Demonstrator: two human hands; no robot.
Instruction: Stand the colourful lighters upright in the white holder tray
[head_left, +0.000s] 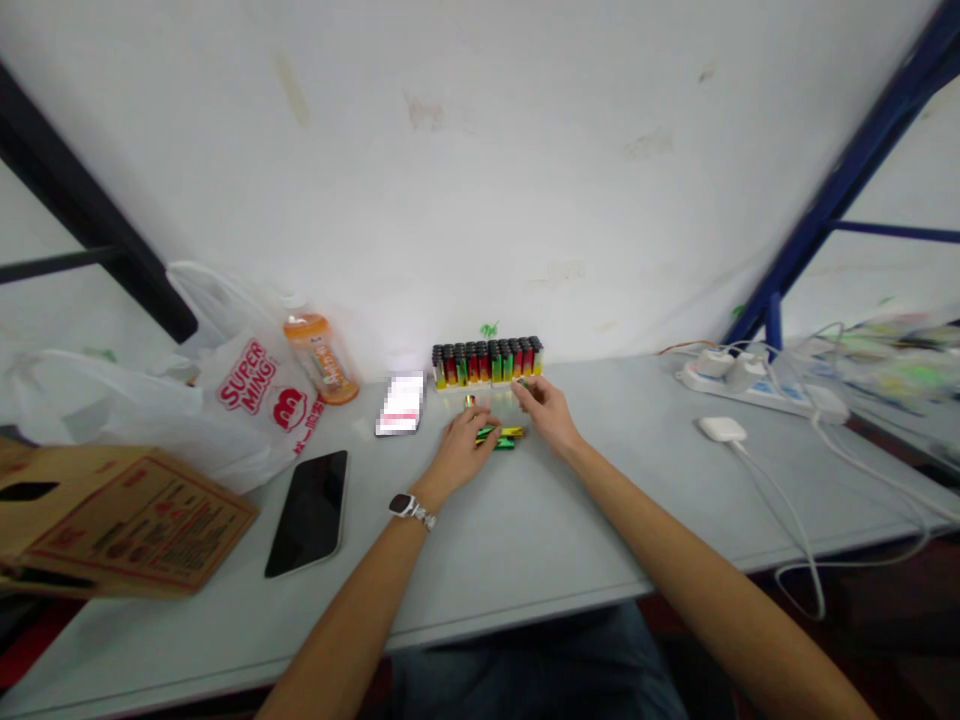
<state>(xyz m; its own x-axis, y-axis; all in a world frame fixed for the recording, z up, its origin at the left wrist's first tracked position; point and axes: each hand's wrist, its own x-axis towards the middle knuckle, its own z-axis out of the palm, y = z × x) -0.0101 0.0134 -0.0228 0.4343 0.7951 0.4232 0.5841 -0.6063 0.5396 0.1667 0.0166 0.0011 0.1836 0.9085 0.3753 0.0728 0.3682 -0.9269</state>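
Red, green and yellow lighters with dark tops stand upright in rows in a white tray (491, 386) against the wall. Several green and yellow lighters (508, 436) lie loose on the grey table in front of it. My left hand (466, 445) rests on the left end of this loose pile, fingers spread. Just in front of the tray's right half, my right hand (546, 408) pinches a small dark-tipped item, mostly hidden by the fingers. A small red and gold piece (470, 401) shows beyond my left fingers.
On the left are a lit phone (401, 404), a dark phone (309, 512), an orange bottle (322, 360), a plastic bag (247, 400) and a cardboard box (142, 520). On the right, a power strip (772, 390) and a white charger (722, 430) trail cables.
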